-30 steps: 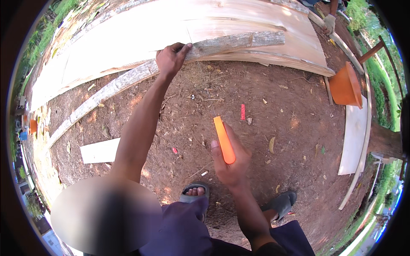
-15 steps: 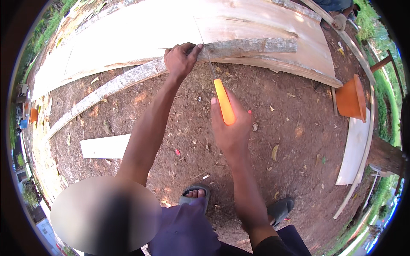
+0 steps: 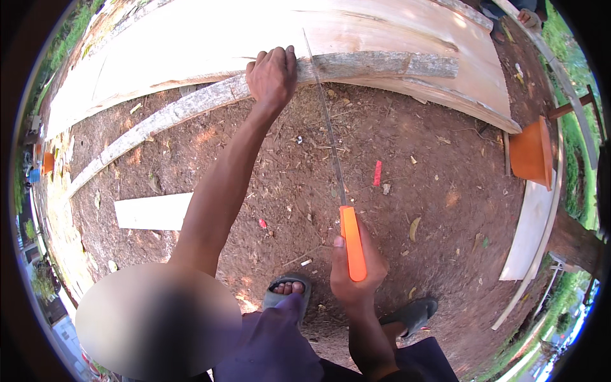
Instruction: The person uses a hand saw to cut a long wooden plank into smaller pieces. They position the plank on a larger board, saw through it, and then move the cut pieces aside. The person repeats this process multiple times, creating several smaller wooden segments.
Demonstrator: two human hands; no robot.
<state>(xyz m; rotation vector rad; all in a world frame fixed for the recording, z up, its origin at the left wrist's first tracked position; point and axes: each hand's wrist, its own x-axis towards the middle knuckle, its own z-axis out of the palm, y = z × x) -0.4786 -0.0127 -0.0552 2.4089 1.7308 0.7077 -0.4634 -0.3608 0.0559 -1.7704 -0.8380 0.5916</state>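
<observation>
My left hand [image 3: 272,75] is closed over a long, bark-covered strip of wood [image 3: 356,65] that lies at an angle over pale wide boards [image 3: 439,32], its left end running down toward the ground. My right hand [image 3: 359,267] grips the orange handle of a hand saw [image 3: 352,239]. The thin blade [image 3: 334,149] reaches forward across the strip just right of my left hand, its tip over the boards.
An orange bucket [image 3: 531,153] stands at the right, beside a loose white board [image 3: 528,223] and long strips. Another white board [image 3: 149,211] lies on the leafy dirt at left. Part of another person [image 3: 528,18] shows at top right. My sandalled feet are below.
My right hand went forward with the saw and has now drawn back toward me, exposing more blade. My left hand has shifted slightly up the picture, still on the strip.
</observation>
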